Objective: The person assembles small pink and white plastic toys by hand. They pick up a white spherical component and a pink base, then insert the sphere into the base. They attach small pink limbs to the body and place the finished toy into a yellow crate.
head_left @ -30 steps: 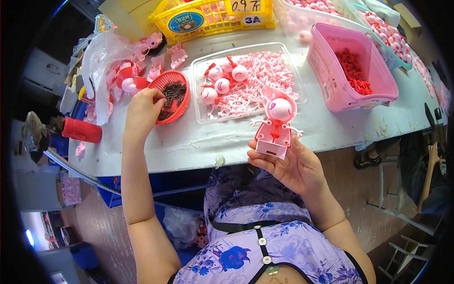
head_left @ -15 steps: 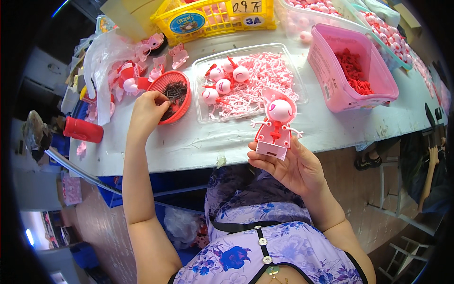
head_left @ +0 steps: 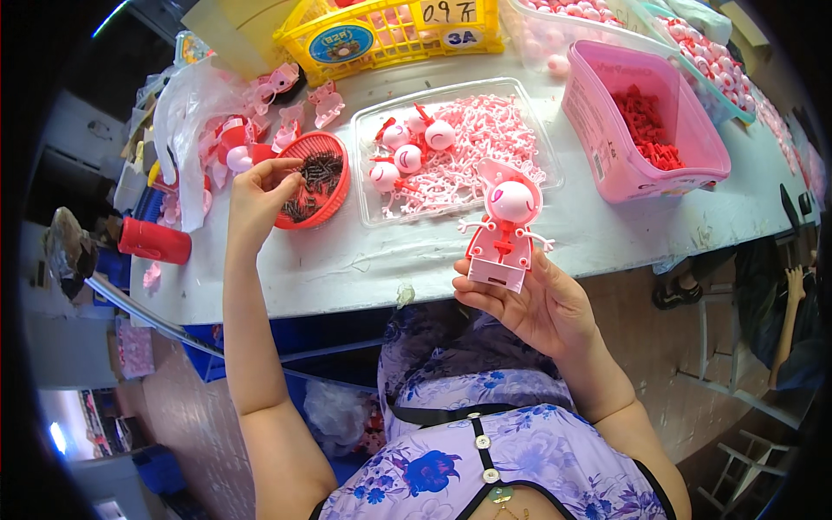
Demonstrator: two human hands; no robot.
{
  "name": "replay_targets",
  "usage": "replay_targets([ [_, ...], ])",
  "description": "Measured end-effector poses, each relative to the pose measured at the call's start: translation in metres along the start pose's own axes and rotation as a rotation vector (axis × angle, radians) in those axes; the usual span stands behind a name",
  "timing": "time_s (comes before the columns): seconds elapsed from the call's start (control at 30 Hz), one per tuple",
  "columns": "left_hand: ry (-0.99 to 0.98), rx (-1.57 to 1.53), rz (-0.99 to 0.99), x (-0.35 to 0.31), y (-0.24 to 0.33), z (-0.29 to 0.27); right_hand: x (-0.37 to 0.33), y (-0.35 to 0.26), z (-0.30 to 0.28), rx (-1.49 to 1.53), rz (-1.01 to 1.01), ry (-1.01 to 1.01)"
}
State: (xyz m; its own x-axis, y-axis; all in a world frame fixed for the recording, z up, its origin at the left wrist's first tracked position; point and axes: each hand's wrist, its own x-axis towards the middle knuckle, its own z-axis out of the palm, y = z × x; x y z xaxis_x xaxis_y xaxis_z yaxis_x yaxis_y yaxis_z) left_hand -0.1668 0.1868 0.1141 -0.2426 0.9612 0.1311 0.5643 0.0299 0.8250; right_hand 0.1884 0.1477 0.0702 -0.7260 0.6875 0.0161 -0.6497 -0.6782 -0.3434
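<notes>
My left hand (head_left: 260, 198) is over the left rim of a round red basket (head_left: 345, 178), thumb and fingertips pinched together. Small dark metal pieces (head_left: 322, 173) lie in the basket, too small to name surely. Whether one is between the fingertips is hidden. Above the table's front edge, my right hand (head_left: 550, 308) holds a pink toy figure (head_left: 513, 206) upright by its boxy base. The figure has a round white-pink head, thin pale arms and a red part in its open body.
A clear tray (head_left: 368, 206) of pale pink small parts and several round heads stands mid-table. Around it are a pink tub (head_left: 598, 165) of red pieces, a yellow basket (head_left: 399, 54), a red cylinder (head_left: 156, 241) and pink shells (head_left: 328, 104). Another person's arm (head_left: 787, 325) shows far right.
My left hand has drawn slightly up and left toward the basket's rim, uncovering more of the dark pieces. My right hand and the toy figure have stayed nearly still.
</notes>
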Motion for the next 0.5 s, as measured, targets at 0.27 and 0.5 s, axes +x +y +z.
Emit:
replay_targets([
  [0.27, 0.017, -0.092, 0.014, -0.007, 0.011, 0.003, 0.002, 0.001, 0.003, 0.017, 0.011, 0.010],
  [0.5, -0.184, -0.294, 0.311, -0.061, 0.079, 0.052, 0.013, 0.010, 0.007, 0.050, 0.069, 0.002],
])
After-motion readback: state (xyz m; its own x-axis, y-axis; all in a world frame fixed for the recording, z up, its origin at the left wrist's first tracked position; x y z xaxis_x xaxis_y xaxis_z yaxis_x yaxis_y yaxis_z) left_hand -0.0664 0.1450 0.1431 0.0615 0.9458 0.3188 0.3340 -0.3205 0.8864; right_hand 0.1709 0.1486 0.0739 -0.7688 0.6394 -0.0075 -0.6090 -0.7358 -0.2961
